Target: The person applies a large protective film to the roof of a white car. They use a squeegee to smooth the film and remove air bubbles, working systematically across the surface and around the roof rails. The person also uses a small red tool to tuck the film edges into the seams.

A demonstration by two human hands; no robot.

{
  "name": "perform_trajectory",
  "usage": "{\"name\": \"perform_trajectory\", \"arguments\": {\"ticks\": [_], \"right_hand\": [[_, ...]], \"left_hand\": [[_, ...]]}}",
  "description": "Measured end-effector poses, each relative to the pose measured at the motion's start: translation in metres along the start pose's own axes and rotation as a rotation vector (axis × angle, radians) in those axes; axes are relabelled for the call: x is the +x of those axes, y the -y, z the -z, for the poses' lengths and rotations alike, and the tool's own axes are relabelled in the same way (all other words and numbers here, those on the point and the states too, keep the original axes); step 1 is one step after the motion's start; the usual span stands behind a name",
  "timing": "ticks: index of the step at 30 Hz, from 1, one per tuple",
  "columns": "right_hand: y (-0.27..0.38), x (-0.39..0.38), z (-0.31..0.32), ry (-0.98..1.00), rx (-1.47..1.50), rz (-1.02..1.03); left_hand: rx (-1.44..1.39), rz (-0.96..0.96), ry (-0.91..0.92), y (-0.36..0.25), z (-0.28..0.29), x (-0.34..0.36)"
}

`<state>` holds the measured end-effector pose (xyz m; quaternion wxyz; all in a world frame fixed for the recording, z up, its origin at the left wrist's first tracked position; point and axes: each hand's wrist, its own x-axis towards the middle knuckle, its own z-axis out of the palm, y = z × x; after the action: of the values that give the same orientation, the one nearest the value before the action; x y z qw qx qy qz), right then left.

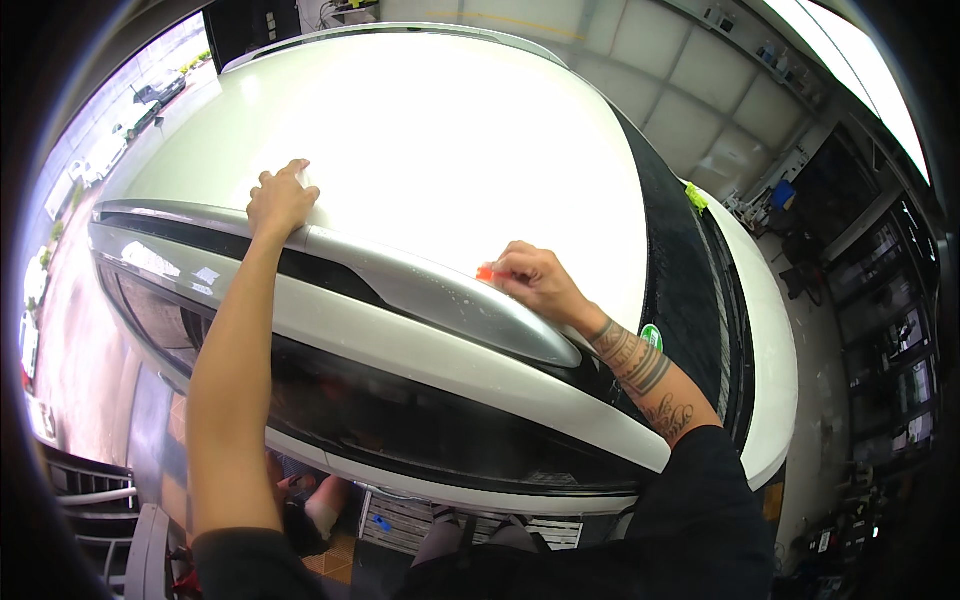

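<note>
Pinching a small red-orange piece (pixel 485 272) between your thumb and fingers, your right hand (pixel 538 278) was closed up tight, with the other fingers curled in. The piece poked out on the left side of your fingertips. It was by the inner edge of the silver rail (pixel 430 290), right where the rail met the white roof (pixel 450 130) of the car. Your fingers hid part of it, so I could not tell if it touched the rail, the roof or both.

Your left hand (pixel 283 200) was farther along the same rail, well apart from the right one. It was partly open, with its fingers bent and spread a bit and the thumb held out to the side. It rested at the edge of the roof, just past the rail, and your arm reached over the rail to get there. I could not see under your palm.

Little pale spots were on the rail, just left of your right hand. Past your right wrist was the dark windshield (pixel 685 290), with a round green sticker (pixel 652 337) near its bottom corner on your side.
</note>
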<state>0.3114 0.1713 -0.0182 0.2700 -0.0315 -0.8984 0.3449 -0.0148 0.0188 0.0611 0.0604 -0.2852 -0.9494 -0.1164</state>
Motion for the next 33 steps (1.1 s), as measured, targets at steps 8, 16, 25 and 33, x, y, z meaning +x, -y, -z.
{"name": "perform_trajectory", "arguments": {"ticks": [8,16,25,33], "right_hand": [[-0.026,0.018,0.008,-0.155,-0.087,-0.048],[-0.002,0.014,0.003,0.070,-0.064,0.092],[-0.019,0.066,0.002,-0.032,-0.089,0.251],[-0.029,0.076,-0.004,-0.027,-0.166,0.023]], "left_hand": [[-0.102,-0.084,-0.128,0.017,-0.011,0.014],[-0.198,-0.086,-0.192,0.025,-0.006,0.013],[-0.278,-0.109,-0.243,0.027,-0.007,0.017],[-0.210,-0.104,-0.238,0.023,-0.007,0.013]]}}
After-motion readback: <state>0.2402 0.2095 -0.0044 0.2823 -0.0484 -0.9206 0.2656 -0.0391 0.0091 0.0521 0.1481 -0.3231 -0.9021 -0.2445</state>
